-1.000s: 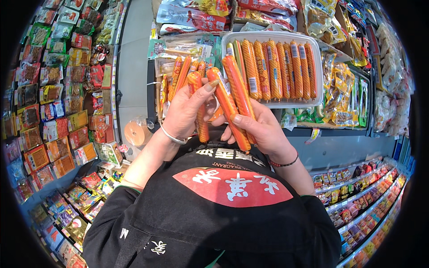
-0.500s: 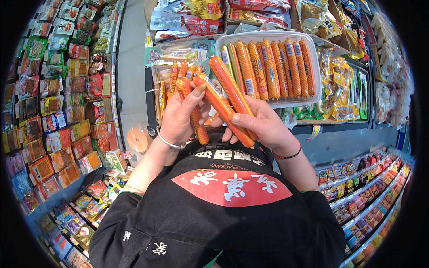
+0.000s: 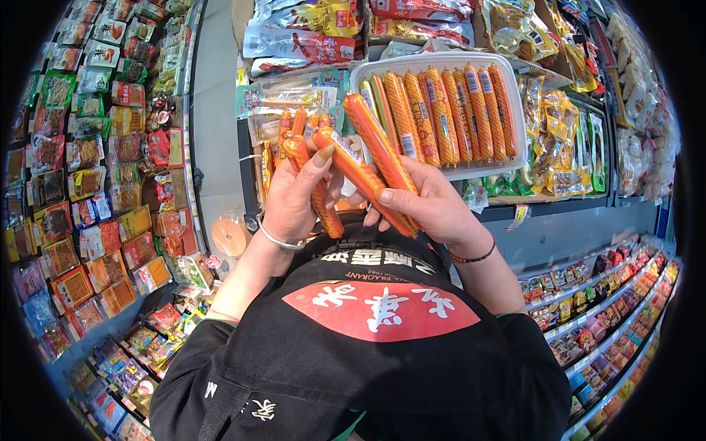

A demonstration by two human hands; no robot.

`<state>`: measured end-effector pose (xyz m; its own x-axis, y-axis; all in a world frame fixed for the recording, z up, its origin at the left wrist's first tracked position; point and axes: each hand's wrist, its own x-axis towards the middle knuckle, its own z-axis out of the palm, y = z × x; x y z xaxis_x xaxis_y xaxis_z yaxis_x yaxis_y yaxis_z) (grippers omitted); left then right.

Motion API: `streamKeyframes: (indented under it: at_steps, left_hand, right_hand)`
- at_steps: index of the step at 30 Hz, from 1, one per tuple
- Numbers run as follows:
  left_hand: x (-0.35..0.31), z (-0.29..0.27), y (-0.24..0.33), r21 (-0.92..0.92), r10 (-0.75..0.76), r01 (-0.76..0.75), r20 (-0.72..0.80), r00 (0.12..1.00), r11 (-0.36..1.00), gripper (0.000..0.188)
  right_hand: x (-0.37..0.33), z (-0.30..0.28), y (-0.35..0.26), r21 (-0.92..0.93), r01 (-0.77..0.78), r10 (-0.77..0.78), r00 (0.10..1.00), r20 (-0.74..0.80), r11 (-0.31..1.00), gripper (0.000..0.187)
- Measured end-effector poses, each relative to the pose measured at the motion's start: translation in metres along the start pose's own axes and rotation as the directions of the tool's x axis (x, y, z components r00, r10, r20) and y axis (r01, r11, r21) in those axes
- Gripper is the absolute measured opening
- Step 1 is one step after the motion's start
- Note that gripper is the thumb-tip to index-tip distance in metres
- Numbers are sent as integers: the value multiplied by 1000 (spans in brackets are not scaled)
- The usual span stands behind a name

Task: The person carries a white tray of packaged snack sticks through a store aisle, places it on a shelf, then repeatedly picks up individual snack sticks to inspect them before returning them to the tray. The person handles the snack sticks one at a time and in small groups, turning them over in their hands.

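Observation:
Several orange wrapped sausages are fanned out between my two hands in front of my chest. My left hand is closed around a sausage that slants down toward my apron. Its thumb lies by the upper end of another sausage. My right hand grips the lower part of that one and of a thicker reddish-orange sausage; their tops lean to the left. Just beyond my hands stands a clear plastic tub with a row of upright sausages in it. The fingers behind the sausages are partly hidden.
More sausages stand left of the tub. Boxes of bagged snacks lie behind it, yellow packets to its right. A shelf of flat packets runs along the left; tiered shelves fill the lower right.
Both hands keep nearly the same hold on the sausages. The left-hand sausage has shifted slightly to the left at its top; the view has moved a little.

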<state>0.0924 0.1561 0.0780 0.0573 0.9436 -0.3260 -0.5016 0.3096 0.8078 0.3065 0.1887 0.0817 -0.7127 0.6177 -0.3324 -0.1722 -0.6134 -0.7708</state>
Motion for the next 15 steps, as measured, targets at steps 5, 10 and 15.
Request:
streamKeyframes:
  at_steps: [5,10,15]
  left_hand:
    - [0,0,0,7,12,-12,12,1000,1000,32]
    - [1,-1,-3,-57,25,-28,-42,999,998,35]
    - [2,-4,6,56,175,-169,-142,974,984,42]
  right_hand:
    - [1,-1,3,-31,30,-30,1000,-10,999,46]
    - [0,1,5,-6,54,-55,998,-38,999,48]
    - [0,-1,9,-172,124,-138,988,-74,977,58]
